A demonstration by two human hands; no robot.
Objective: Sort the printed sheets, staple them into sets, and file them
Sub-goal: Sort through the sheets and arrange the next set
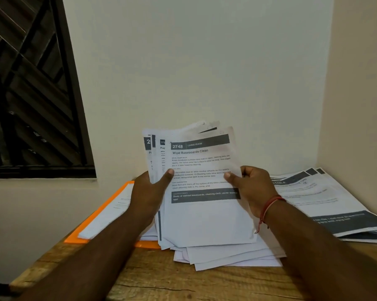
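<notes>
Nearest, held up over the worktop [183, 283]: a fanned stack of printed sheets [207, 224], tilted slightly toward 1 o'clock. The top sheet [201, 164] reads "2748 | LIVING ROOM" in a dark header bar, with the title "Wipe Baseboards Clean". The small body text is mostly too blurred to read. A dark bar lower down reads "Dusty or stained baseboards, cleaning cloth, corner storage spot". The sheets fanned behind at 10 o'clock show only header scraps: "2", "372", "Pre".

The left hand [149, 192] pinches the stack's left edge, thumb on the front and fingers hidden behind. The right hand [255, 187] pinches the right edge of the top sheet the same way, thumb on the print, fingers curled behind. There is a red thread [270, 205] round the right wrist.

Under the held stack, loose white sheets [226, 257] lie askew on the worktop, which is rough, grainy wood. At 9 o'clock of the stack lies an orange folder [74, 239], flat, with a white sheet [109, 211] on it, its print unreadable. At 3 o'clock, a second pile of printed sheets [326, 198] lies flat in the corner, apart from the held stack. Its header shows "TABLE" and the rest is blurred.

Farthest are a plain cream wall [205, 61], meeting a side wall at 3 o'clock, and a dark window [31, 94] with a slanted grille at 10 o'clock.
</notes>
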